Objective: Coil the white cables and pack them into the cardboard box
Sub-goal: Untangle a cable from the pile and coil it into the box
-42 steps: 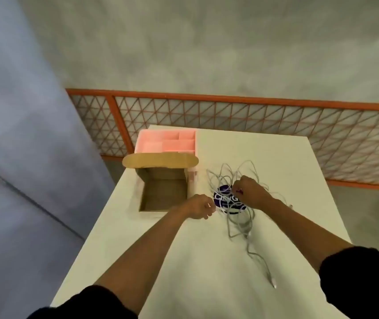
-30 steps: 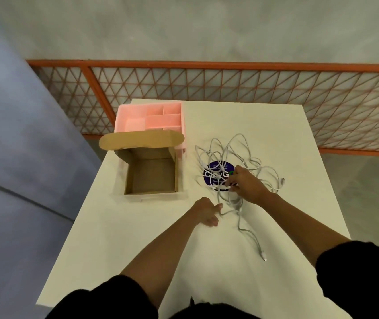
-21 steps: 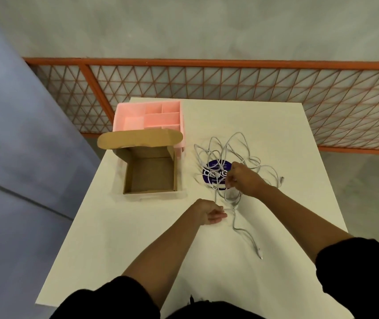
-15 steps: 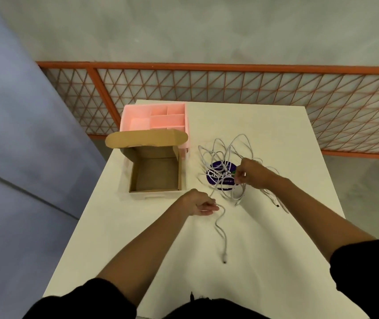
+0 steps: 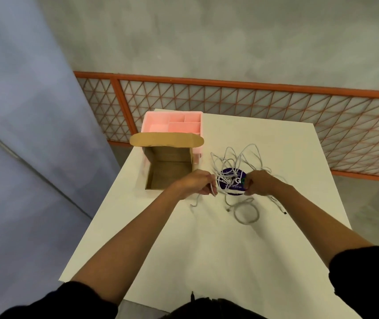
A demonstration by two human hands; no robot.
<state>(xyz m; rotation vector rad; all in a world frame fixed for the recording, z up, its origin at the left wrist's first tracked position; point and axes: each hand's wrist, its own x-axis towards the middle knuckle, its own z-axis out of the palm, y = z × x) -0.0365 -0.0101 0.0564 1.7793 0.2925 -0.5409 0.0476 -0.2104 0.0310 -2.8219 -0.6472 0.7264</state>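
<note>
Between the two hands, the white cables (image 5: 237,166) sprawl in a loose tangle over a purple round sticker (image 5: 231,180) on the white table (image 5: 207,249). Left hand (image 5: 196,184) pinches one strand, its short tail now dangling just below the fist where half a second ago a long end trailed toward the person. Right hand (image 5: 258,181) grips the tangle's near edge. Left of both grips, the cardboard box (image 5: 169,171) sits open and empty, a pink divided tray (image 5: 172,123) behind it.
</note>
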